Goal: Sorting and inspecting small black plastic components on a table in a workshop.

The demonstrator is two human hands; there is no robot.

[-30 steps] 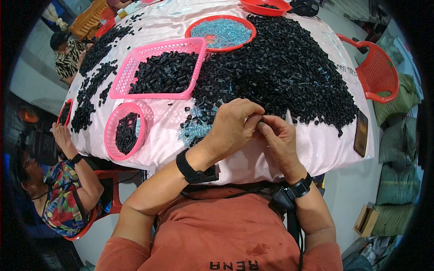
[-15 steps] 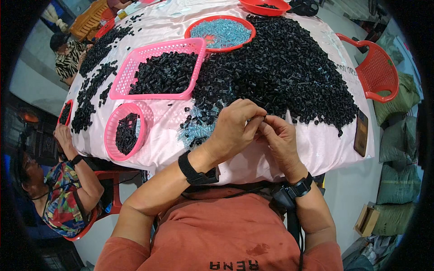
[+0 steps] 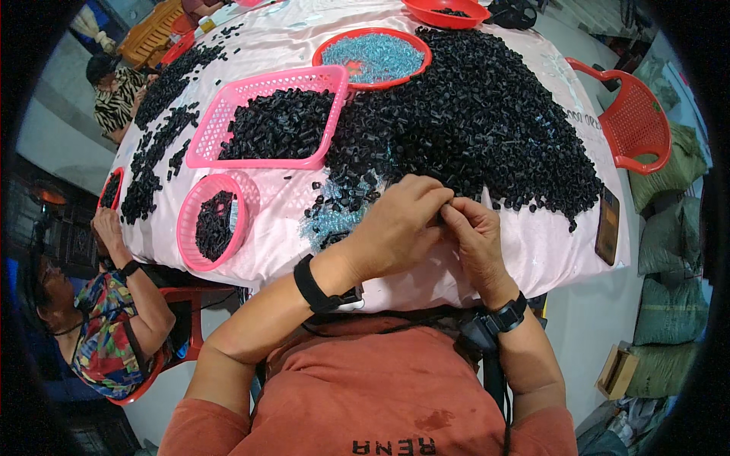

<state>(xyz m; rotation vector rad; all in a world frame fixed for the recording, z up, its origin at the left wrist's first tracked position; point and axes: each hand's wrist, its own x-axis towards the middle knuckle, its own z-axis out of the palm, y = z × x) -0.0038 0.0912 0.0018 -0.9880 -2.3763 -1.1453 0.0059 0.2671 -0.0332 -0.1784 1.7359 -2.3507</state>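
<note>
Both hands meet just below the middle of the frame, at the near edge of a table [image 3: 532,251] draped in a pale pink cloth. The left hand [image 3: 399,228] is curled almost closed, its fingertips pinched against those of the right hand [image 3: 475,239], whose fingers are also bent in tight. Something small and dark sits between the 2 sets of fingertips, but it is too hidden to tell what exactly it is or which hand grips it. Each wrist wears a black band.

Right above the hands, filling the centre and upper right, lies a big heap of small black pieces [image 3: 471,121]. A patch of little light blue pieces [image 3: 334,216] lies just left of the left hand. At upper left stands a pink rectangular basket [image 3: 228,114] holding more black pieces, and below it a round pink basket [image 3: 190,243] with a few. A round red tray [image 3: 327,49] of blue pieces sits at top centre. A dark phone [image 3: 607,226] lies at the table's right edge, near a red chair [image 3: 635,114]. Another person [image 3: 114,334] sits at lower left.
</note>
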